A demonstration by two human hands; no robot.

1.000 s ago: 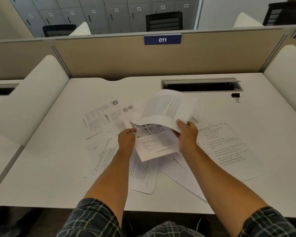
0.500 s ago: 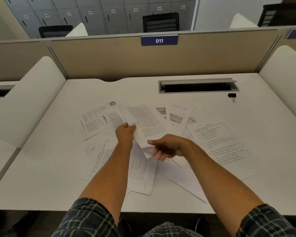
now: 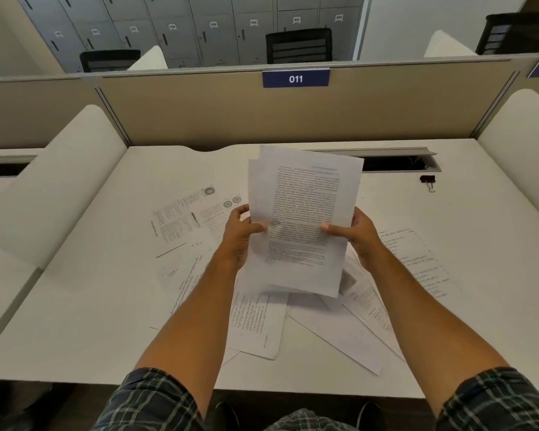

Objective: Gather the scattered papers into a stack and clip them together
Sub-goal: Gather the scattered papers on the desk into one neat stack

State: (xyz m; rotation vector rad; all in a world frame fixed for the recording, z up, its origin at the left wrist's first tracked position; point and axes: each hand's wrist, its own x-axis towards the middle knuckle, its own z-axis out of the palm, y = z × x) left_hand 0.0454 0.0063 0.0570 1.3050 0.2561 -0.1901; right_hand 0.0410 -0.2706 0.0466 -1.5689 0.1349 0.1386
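A person holds a few gathered sheets (image 3: 305,219) upright above the white worktop (image 3: 75,306), the left hand (image 3: 238,236) and right hand (image 3: 360,236) each pinching a side edge, thumbs across the printed face and fingers curled behind. The sheets sit unevenly, one edge peeking out at 10 o'clock of the bundle. More loose papers (image 3: 255,325) lie fanned on the worktop beneath the hands, spreading from 9 o'clock round to 4 o'clock. A black binder clip (image 3: 427,180) rests well apart at 2 o'clock, near the cable slot (image 3: 395,163). The likely risks: the light side pinch could let a back sheet slip out, the misaligned edges could get clipped crooked, and freeing a hand for the far clip could let the bundle splay.
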